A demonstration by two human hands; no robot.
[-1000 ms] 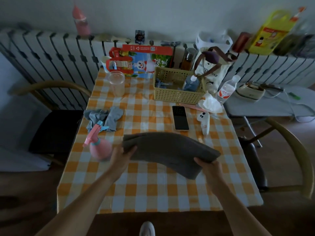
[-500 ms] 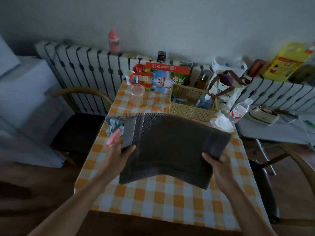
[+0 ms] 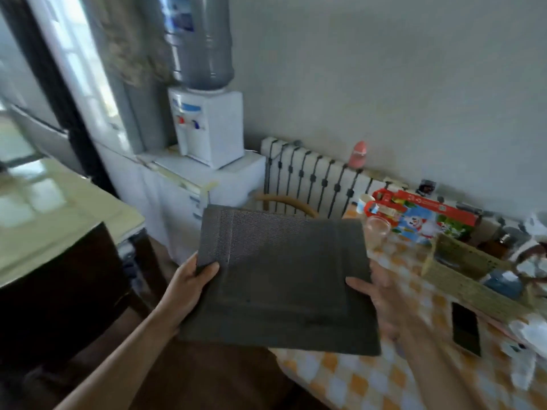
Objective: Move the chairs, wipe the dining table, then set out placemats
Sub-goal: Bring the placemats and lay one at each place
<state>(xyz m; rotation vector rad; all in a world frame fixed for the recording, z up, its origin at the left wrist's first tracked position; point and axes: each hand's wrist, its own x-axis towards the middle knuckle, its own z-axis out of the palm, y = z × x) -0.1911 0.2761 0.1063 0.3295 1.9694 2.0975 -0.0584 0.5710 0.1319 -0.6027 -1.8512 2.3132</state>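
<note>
Evidently light and floppy, the stack of grey woven placemats (image 3: pixel 281 276) hung over the counter's (image 3: pixel 340 377) nine o'clock edge, the left hand (image 3: pixel 189 287) pinching its nine o'clock side and the right hand (image 3: pixel 387 303) clasping its three o'clock side, sensible opposite holds against sagging.

L hand (image 3: pixel 189 281) & R hand (image 3: pixel 389 304) both bare. Forearms bare too, as far as visible. R side blurred.
</note>
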